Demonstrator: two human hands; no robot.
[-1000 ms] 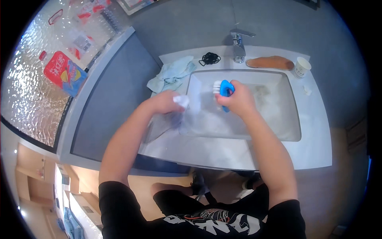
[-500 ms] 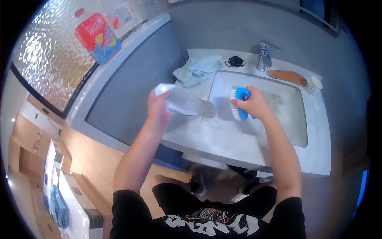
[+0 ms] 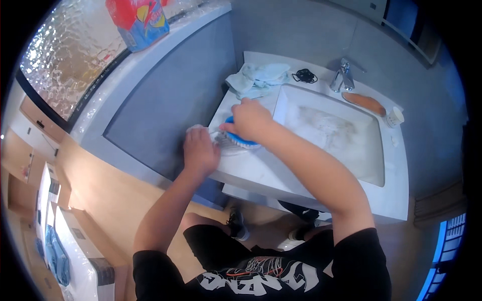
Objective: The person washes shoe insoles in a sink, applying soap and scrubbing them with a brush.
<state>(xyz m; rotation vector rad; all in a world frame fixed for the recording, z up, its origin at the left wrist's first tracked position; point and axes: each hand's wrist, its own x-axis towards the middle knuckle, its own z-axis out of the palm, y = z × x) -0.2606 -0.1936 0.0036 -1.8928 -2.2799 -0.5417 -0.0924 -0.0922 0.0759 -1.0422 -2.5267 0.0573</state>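
Observation:
A pale grey-and-white shoe (image 3: 230,149) lies on the white counter, left of the sink. Across its near left end, my left hand (image 3: 202,152) is closed, pressing it down. My right hand (image 3: 252,120) grips a blue scrub brush (image 3: 241,140) whose white bristles rest against the shoe. Hands and brush cover much of the shoe, so its upper and sole cannot be told apart here.
The sink (image 3: 380,150) holds cloudy water with suds. Behind it stand a chrome faucet (image 3: 343,78), a brown insole (image 3: 365,104) and a paper cup (image 3: 394,117). Black laces (image 3: 305,76) and a light-green cloth (image 3: 258,79) lie at the back left. A detergent bottle (image 3: 143,27) tops the grey partition (image 3: 173,90).
The shoe has come down from the air onto the counter. My right hand has carried the brush left, from over the sink onto the shoe. The view has shifted slightly.

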